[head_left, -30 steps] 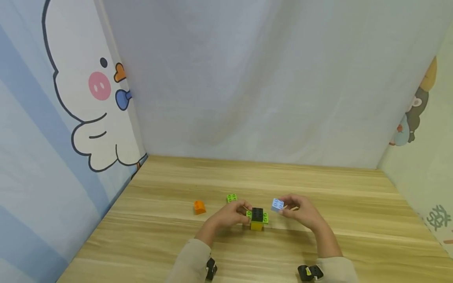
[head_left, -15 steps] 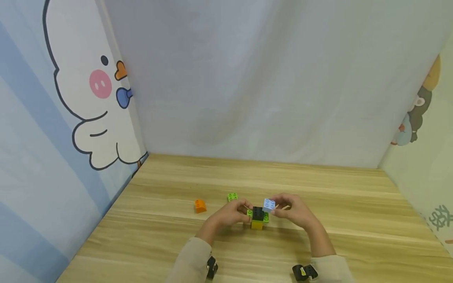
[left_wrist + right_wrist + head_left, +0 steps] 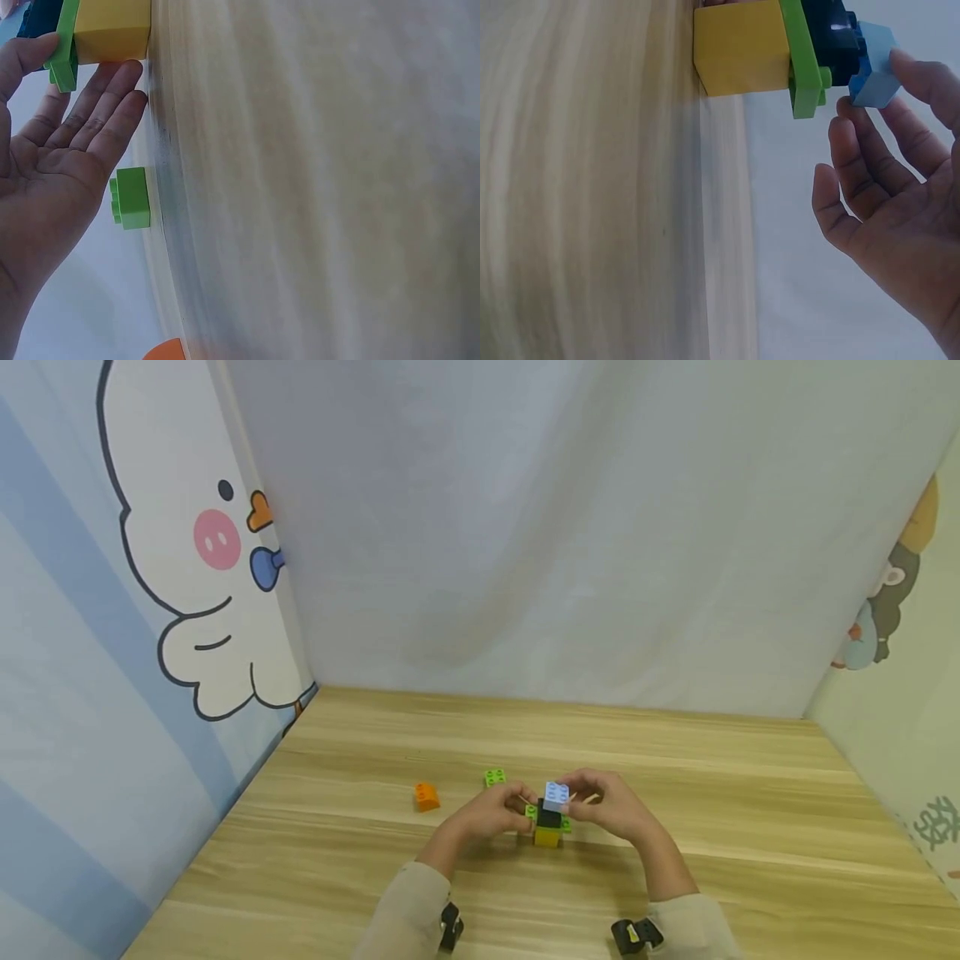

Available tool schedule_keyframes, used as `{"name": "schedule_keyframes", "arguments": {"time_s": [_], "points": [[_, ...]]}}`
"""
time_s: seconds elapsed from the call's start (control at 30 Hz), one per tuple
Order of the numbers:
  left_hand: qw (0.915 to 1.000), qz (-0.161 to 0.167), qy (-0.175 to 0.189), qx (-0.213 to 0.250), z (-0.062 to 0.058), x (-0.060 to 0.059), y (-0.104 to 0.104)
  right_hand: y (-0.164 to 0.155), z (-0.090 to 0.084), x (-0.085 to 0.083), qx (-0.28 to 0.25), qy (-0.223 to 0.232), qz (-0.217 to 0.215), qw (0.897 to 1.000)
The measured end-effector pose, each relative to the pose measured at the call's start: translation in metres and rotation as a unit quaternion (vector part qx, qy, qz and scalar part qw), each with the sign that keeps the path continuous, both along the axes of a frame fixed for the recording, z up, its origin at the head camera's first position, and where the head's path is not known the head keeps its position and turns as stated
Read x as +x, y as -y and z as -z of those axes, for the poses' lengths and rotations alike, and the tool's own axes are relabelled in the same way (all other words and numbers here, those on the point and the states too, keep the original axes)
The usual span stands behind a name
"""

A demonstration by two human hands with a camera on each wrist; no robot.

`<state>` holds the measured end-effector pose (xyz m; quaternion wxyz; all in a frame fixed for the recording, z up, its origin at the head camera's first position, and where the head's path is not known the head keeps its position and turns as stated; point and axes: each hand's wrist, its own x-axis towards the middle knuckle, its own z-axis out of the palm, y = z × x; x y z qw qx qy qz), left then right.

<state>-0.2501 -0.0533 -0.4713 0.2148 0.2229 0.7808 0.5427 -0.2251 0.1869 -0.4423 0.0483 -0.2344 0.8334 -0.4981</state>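
**Blue brick going onto the stack, not seated yet**

Blue brick [image 3: 556, 794] sits pinched in the right hand [image 3: 607, 806], fingertips [image 3: 911, 71] on its far face and lower edge. In the right wrist view it touches the black brick [image 3: 832, 37] but looks cocked, one corner off. Stack under it: black, then green plate [image 3: 802, 60], then yellow block [image 3: 741, 46] on the table [image 3: 675, 760].

Left hand [image 3: 491, 814] is spread, fingers straight, lying against the stack's left side; in the left wrist view the fingertips [image 3: 124, 82] reach the yellow block and the thumb touches the plate's edge. It braces, no grip.

To do this step well, my read:
- square the blue brick to the black one first, studs lined up
- press straight down, not from the side, or the plate tips
- keep the left palm flat against the stack so it doesn't slide

Spare green brick [image 3: 493, 777] lies just beyond the left hand; orange brick [image 3: 426, 796] further out to its left.
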Motion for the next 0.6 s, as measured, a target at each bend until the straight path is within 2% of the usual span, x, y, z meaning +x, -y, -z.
{"name": "schedule_keyframes", "arguments": {"time_s": [0.6], "points": [[1.0000,-0.004,-0.005,-0.001,-0.0009,0.0015,-0.0018,0.0047,0.0007,0.0021,-0.007,0.009,0.000,1.000]]}}
